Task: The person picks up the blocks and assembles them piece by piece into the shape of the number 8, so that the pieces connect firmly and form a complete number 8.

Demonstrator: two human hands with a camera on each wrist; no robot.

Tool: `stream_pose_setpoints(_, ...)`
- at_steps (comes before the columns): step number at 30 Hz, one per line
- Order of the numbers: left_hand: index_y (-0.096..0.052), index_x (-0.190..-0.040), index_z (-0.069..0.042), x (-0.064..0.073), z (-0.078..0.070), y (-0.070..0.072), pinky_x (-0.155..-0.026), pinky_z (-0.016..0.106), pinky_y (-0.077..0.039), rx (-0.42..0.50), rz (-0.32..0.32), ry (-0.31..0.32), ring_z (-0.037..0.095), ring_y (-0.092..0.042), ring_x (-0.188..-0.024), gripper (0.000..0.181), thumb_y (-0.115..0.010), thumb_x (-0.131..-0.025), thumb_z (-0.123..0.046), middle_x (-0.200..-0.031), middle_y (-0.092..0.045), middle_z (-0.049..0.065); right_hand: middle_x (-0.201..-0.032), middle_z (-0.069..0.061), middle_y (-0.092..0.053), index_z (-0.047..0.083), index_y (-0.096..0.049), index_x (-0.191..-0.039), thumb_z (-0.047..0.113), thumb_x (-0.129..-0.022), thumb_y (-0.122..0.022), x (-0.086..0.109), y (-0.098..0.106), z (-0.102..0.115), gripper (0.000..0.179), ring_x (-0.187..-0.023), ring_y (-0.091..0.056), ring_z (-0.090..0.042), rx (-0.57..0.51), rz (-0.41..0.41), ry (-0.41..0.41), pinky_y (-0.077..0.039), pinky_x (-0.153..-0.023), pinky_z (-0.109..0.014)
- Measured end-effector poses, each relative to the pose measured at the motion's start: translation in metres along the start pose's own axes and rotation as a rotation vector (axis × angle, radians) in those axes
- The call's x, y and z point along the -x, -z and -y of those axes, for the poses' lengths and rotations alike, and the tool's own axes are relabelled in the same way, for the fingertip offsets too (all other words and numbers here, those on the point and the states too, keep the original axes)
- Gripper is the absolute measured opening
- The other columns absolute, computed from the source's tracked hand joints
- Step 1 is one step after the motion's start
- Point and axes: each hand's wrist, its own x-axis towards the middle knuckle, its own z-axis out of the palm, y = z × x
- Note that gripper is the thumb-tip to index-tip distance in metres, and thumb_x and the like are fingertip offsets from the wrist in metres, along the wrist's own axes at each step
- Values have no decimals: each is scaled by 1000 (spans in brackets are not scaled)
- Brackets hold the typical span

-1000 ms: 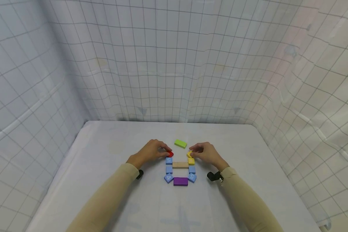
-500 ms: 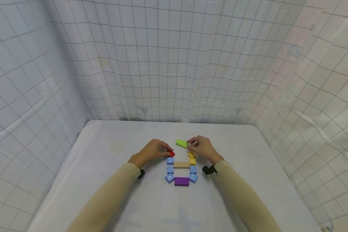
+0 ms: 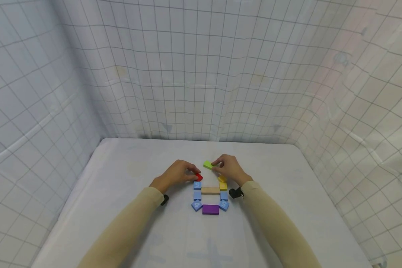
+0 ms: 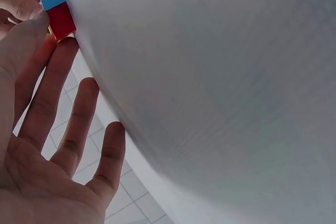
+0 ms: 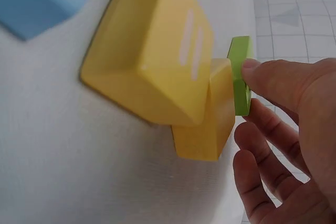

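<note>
My left hand (image 3: 176, 173) pinches a small red block (image 3: 199, 177) between thumb and fingertips, right above a blue block (image 3: 197, 185). In the left wrist view the red block (image 4: 62, 22) sits against a blue one, the other fingers spread below it. My right hand (image 3: 231, 167) has thumb and forefinger on the near end of a flat lime-green block (image 3: 207, 164). The right wrist view shows the thumb pressed on the green block (image 5: 239, 66). Just below that hand, a yellow block (image 3: 222, 179) leans at an angle against another yellow block (image 3: 223, 186).
A wooden plank-like block (image 3: 210, 191) spans between the two columns. Below come several blue blocks (image 3: 224, 205), two of them turned diagonally, and a purple block (image 3: 210, 209). All lie on a white-covered table (image 3: 127, 160) with grid-patterned curtains (image 3: 194, 74) around it.
My right hand has let go of the angled yellow block, moved up and left, and taken hold of the green block. The left hand stays at the red block.
</note>
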Motion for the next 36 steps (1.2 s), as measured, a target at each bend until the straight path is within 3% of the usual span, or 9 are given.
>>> stream_pose_setpoints(8, -89, -126, -19, 0, 0, 1, -127, 55, -56, 3, -3, -14, 27, -76, -130, 22, -90, -105, -25, -122, -89, -3, -126, -8, -82, 16, -92, -123, 19, -104, -90, 1, 1, 0, 19, -95, -65, -18, 43, 14, -5, -53, -77, -24)
stream_pose_setpoints(14, -89, -123, -20, 1, -1, 1, -126, 56, -57, -18, -11, -18, 28, -76, -132, 19, -90, -105, -26, -123, -89, -4, -120, -3, -83, 18, -93, -121, 19, -104, -90, 4, 3, -3, 17, -95, -65, -19, 16, 47, -28, -53, -79, -27)
stream_pose_setpoints(28, -89, -122, -21, 0, 0, -1, -126, 55, -57, -25, -9, -3, 27, -76, -131, 18, -90, -105, -27, -122, -89, -5, -116, 0, -86, 21, -93, -116, 20, -107, -86, 7, 7, -9, 12, -99, -69, -17, -42, 97, -18, -58, -90, -30)
stream_pose_setpoints(36, -89, -124, -22, 0, -3, 1, -127, 56, -56, -22, -2, 13, 28, -75, -134, 19, -90, -106, -27, -126, -88, -4, -123, 0, -87, 20, -90, -124, 21, -109, -83, 9, 8, -11, 16, -106, -71, -19, -77, 126, -11, -64, -103, -39)
